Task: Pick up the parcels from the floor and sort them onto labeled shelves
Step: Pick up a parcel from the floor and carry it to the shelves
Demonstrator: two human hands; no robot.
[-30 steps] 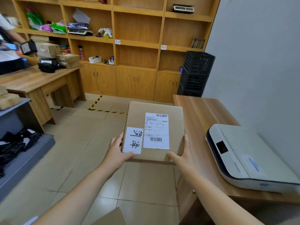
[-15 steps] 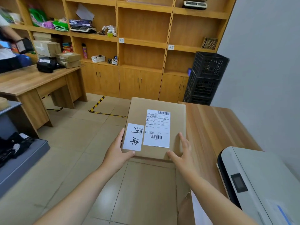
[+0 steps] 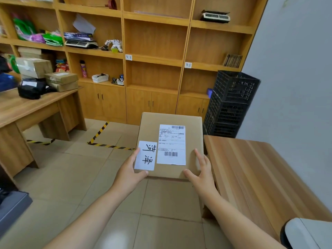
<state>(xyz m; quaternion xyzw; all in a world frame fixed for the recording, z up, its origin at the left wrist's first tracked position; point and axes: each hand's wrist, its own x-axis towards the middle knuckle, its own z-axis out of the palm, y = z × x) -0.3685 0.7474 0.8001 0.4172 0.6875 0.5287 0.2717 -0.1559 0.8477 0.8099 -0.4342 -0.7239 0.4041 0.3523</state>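
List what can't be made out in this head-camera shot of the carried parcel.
- Shipping label on the cardboard parcel: fine print too small to read.
- Parcel underside: hidden by the box itself; fingers of the left hand and right hand beneath it are unseen.
- Shelf tags and: handwriting too small.
- White machine: cut off by the bottom-right corner.
- Left desk: cropped by the left edge.

The white machine [image 3: 309, 234] at the near right is cut off by the frame's corner. Fine print on the shipping label [image 3: 171, 144] is unreadable. Both shelf tags [image 3: 128, 57] are too small to read.
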